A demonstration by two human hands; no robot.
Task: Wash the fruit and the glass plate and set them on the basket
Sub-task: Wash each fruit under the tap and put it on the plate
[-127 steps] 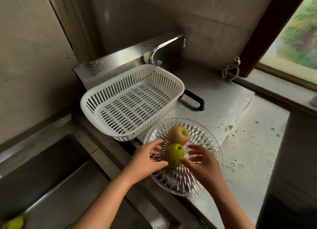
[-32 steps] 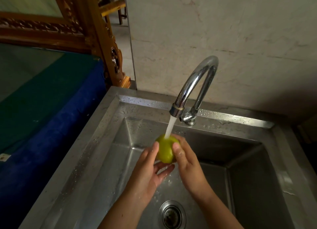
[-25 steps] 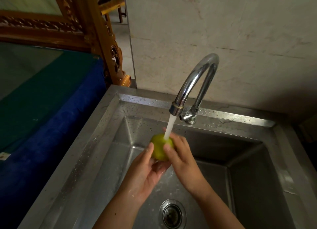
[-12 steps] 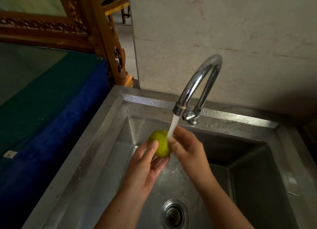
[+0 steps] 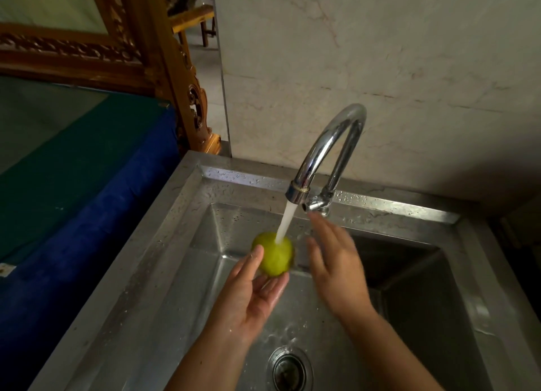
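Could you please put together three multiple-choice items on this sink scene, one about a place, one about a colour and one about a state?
1. Where does the water stream land?
A. on the green fruit
B. straight into the drain
C. on the right hand

2. What colour is the fruit under the tap?
A. red
B. yellow-green
C. orange

3. How does the right hand stand?
A. curled round the fruit
B. open, clear of the fruit
C. gripping the tap spout

Answers:
1 A: the stream from the tap ends on top of the green fruit, well above the drain.
2 B: its skin shows yellow-green.
3 B: the right hand has straight fingers beside the fruit, with a gap between them, while the left hand alone cradles it.
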